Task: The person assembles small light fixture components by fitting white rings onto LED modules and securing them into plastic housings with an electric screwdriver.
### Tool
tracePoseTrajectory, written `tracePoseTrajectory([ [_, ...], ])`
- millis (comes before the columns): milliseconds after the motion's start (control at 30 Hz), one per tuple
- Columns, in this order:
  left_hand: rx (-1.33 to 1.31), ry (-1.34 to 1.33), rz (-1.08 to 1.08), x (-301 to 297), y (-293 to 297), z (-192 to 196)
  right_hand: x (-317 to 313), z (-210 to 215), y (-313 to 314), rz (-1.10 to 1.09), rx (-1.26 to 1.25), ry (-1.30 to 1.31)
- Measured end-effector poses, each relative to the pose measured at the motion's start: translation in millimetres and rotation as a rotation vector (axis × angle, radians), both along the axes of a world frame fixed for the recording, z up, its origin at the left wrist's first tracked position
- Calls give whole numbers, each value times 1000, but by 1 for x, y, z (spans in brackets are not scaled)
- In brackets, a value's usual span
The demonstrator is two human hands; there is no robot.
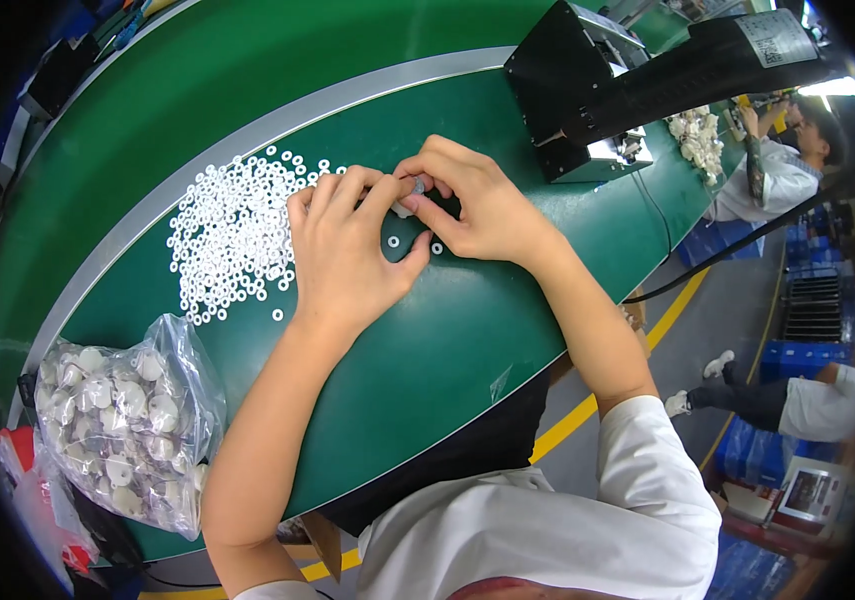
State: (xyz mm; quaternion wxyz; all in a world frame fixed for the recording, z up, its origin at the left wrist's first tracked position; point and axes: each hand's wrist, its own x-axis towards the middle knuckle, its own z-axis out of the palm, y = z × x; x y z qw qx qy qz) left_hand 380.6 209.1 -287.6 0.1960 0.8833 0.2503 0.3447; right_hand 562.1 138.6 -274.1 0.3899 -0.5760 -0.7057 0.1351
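- Fingers of the right hand [487,207], thumb and index, close on a small grey-and-white part [418,186] just above the middle of the frame.
- The left hand [345,255] meets that part with its index finger; its thumb stands apart from the index. I cannot tell whether its other fingers hold anything.
- 2 white rings lie loose just below the hands: 1 ring [393,241] between thumb and fingers of the left hand, 1 near the right palm.
- A spread of white rings [237,235] reaches up to the left hand's knuckles on its left side.
- Green tabletop [397,370] shows between the forearms and between the right hand and the black machine [567,100], upper right.
- The table's near edge slants from lower left up to the right; a grey strip [187,145] curves along its far edge.
- A clear bag [127,420] of pale round parts sits lower left.
- Right side: a heap of pale pieces [697,143], a grey floor with yellow lines [562,428], blue crates and 2 other people in pale tops.
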Motion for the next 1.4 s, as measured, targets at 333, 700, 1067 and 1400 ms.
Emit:
tracePoseTrajectory([
  [333,38,-38,-7,0,0,0,-14,8,-3,-120,-138,-2],
  [700,185,32,13,-5,-12,-3,-16,9,-7,-61,-120,-131],
  [1067,266,-35,28,-8,-16,8,51,-24,9,-439,195,-105],
  [1400,130,122,-40,-98,-64,41,50,-15,-8,-613,33,-70],
])
